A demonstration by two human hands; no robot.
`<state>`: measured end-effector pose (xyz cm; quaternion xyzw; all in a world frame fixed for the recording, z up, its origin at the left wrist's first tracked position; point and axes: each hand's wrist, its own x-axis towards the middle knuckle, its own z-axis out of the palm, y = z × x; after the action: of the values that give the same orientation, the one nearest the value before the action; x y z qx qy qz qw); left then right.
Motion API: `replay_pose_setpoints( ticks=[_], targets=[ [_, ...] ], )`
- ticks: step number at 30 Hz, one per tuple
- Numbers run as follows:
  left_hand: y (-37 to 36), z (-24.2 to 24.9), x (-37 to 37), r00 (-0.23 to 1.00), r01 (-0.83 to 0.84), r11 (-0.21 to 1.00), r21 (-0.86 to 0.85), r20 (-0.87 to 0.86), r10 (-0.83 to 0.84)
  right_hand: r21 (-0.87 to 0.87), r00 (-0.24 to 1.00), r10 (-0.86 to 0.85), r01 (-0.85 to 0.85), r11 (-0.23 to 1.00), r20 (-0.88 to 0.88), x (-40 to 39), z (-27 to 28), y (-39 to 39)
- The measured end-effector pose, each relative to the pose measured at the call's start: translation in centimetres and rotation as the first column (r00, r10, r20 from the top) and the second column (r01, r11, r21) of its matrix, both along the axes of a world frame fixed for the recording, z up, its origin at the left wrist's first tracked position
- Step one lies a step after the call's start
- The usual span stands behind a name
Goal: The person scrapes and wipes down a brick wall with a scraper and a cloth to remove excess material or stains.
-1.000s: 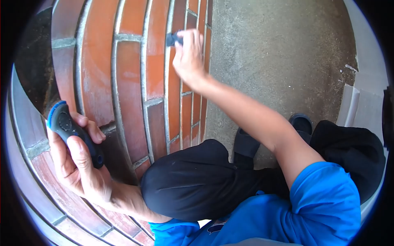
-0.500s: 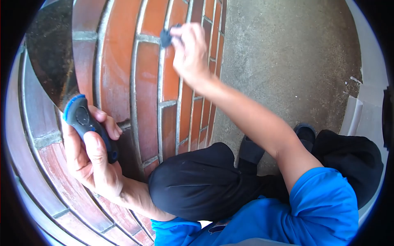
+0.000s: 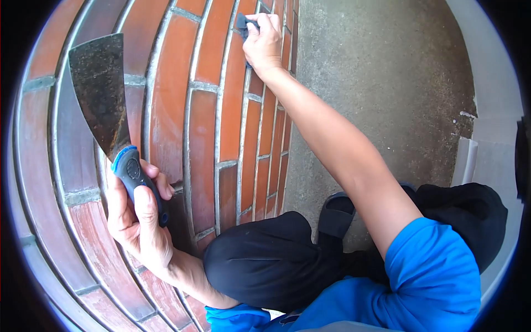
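Observation:
My left hand [image 3: 141, 216] is closed around the dark grey and blue handle of a putty knife [image 3: 102, 88]. Its wide, stained blade points up and away from me, in front of the brick wall. My right hand [image 3: 264, 44] reaches far forward and pinches a dark grey cloth [image 3: 243, 25] against the wall. Part of the cloth is hidden behind the fingers. Under it, the brick wall [image 3: 166, 83] has orange and purplish-brown bricks with pale grey mortar joints. Whitish smears mark several bricks near my left hand.
A rough concrete floor [image 3: 387, 72] runs along the foot of the wall. White sheeting [image 3: 492, 83] lies at the right side. My bent knee [image 3: 265, 260] in black trousers is close to the wall, and a dark shoe [image 3: 337, 210] rests on the floor.
My right hand has slid the cloth a little farther up and right along the wall. My left hand and the putty knife sit lower and farther right in view, with the whole blade visible.

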<state>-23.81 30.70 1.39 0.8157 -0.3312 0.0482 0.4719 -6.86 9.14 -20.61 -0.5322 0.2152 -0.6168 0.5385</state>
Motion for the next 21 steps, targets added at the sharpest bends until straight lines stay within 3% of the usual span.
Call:
replay_pose_setpoints(
  ticks=[2, 3, 4, 8, 10, 12, 13, 14, 16, 18, 21],
  targets=[
    [0.0, 0.1, 0.3, 1.0, 0.023, 1.0, 0.017, 0.002, -0.023, -0.041, 0.999, 0.035, -0.035, 0.999, 0.005, -1.5, 0.9, 1.5],
    [0.0, 0.1, 0.3, 0.999, 0.032, 0.999, 0.033, 0.011, -0.032, -0.125, 0.988, 0.147, -0.139, 0.982, 0.058, -4.1, 1.4, 3.3],
    [0.0, 0.1, 0.5, 0.999, 0.044, 0.998, 0.048, 0.021, -0.045, -0.366, 0.988, 0.132, -0.096, 0.926, 0.076, -6.0, 1.2, 5.8],
    [-0.6, -0.1, 0.5, 0.999, 0.025, 0.998, 0.055, 0.033, -0.027, -0.47, 0.904, 0.42, -0.336, 0.816, 0.083, -14.4, 0.1, 14.9],
    [-0.6, -0.2, 0.3, 0.999, 0.019, 0.998, 0.06, 0.031, -0.021, -0.608, 0.924, 0.37, -0.238, 0.757, 0.1, -12.3, -0.8, 12.1],
    [-0.5, -0.2, 0.2, 0.999, 0.037, 0.998, 0.058, 0.02, -0.038, -0.463, 0.982, 0.189, -0.172, 0.869, -0.011, -7.6, -1.3, 7.2],
    [-0.4, -0.1, 0.1, 1.0, 0.025, 0.999, 0.043, 0.001, -0.025, -0.188, 0.978, 0.206, -0.198, 0.962, 0.025, -5.1, -0.9, 4.4],
    [-0.4, -0.1, 0.0, 1.0, 0.014, 1.0, 0.022, -0.014, -0.014, -0.021, 0.997, 0.081, -0.082, 0.996, -0.02, -2.4, -0.9, 2.0],
    [-0.3, 0.1, 0.0, 1.0, 0.009, 1.0, -0.001, -0.028, -0.009, -0.052, 0.994, -0.013, 0.007, 0.999, -0.112, 0.0, -0.3, -1.4],
    [-0.4, 0.0, 0.3, 0.999, 0.018, 1.0, -0.01, -0.033, -0.019, 0.04, 0.996, 0.07, -0.068, 0.997, -0.06, -1.0, -0.1, 0.0],
    [-0.8, 0.0, 0.4, 1.0, 0.003, 1.0, -0.018, -0.01, -0.003, -0.176, 0.977, 0.212, -0.212, 0.961, -0.019, -7.6, -0.3, 6.6]
  ],
)
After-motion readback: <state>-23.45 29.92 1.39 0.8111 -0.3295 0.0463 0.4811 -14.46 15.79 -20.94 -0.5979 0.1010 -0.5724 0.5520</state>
